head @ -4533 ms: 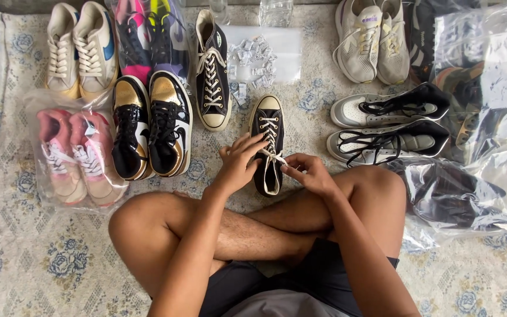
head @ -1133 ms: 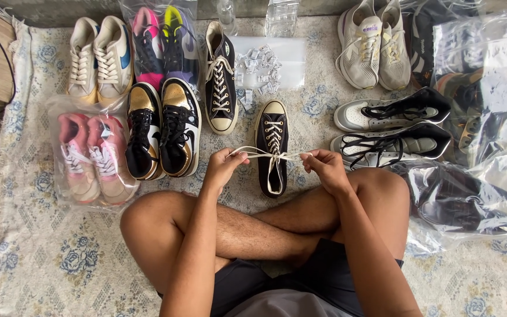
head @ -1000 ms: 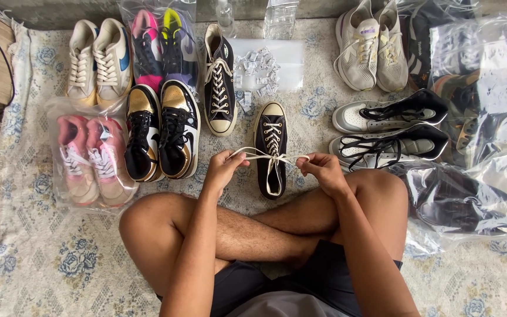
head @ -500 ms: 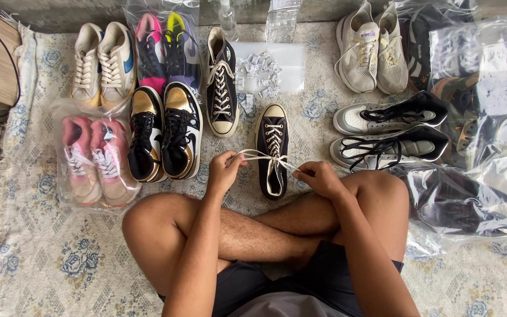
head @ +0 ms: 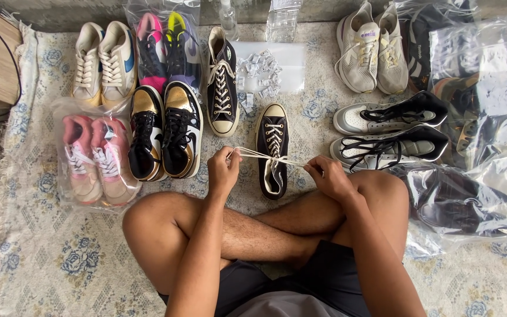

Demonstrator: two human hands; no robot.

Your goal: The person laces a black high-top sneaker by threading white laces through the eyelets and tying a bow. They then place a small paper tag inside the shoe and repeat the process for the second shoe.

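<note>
Left hand point(head: 223, 170) pinches one end of the soft, limp white lace point(head: 265, 156), drawn taut over the light black canvas sneaker point(head: 272, 149) on the rug point(head: 42, 258), best gripped near its tips, while right hand point(head: 328, 176) pinches the other end.

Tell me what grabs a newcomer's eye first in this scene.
At centre, the left hand and right hand pull the white laces taut across a black canvas high-top sneaker on the floral rug. To its left stand glossy black-and-gold sneakers, with pink sneakers in a clear plastic bag further left.
</note>
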